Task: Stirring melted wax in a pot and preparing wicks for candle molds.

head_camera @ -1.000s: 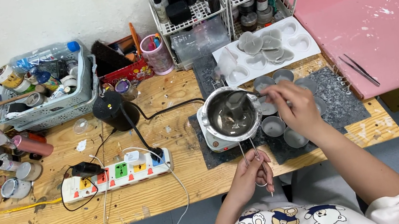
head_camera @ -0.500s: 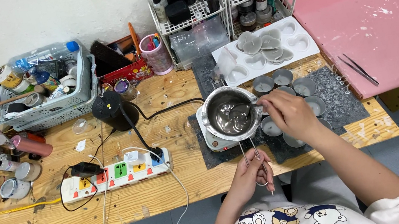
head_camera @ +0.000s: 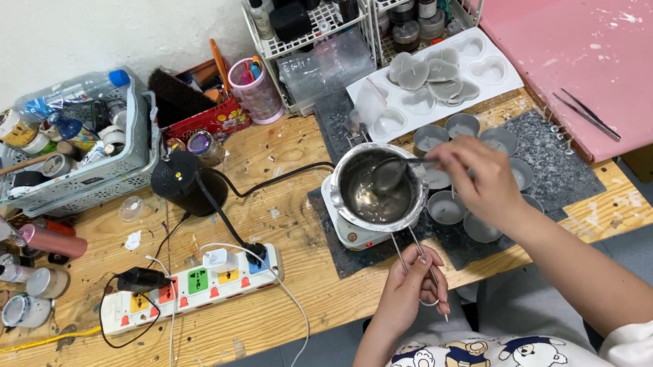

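Head view, looking down on a wooden tabletop. Right hand closed around the handle of a metal ladle, bowl held over the small metal pot on a white hot plate. Ladle's long axis running left to right, bowl leftward of the grasping hand, handle end hidden in the fingers. Left hand clenched on the looped wire handle projecting from the pot toward the body, long axis running near to far. Pot thus directly ahead of the left hand and to the left of the right hand. Round grey cups clustered just right of the pot on a dark speckled mat, beneath and beside the right hand, nearer to it than to the left. White heart-shaped mould tray beyond, well apart from both hands. Power strip to the left, near the tabletop's front edge.
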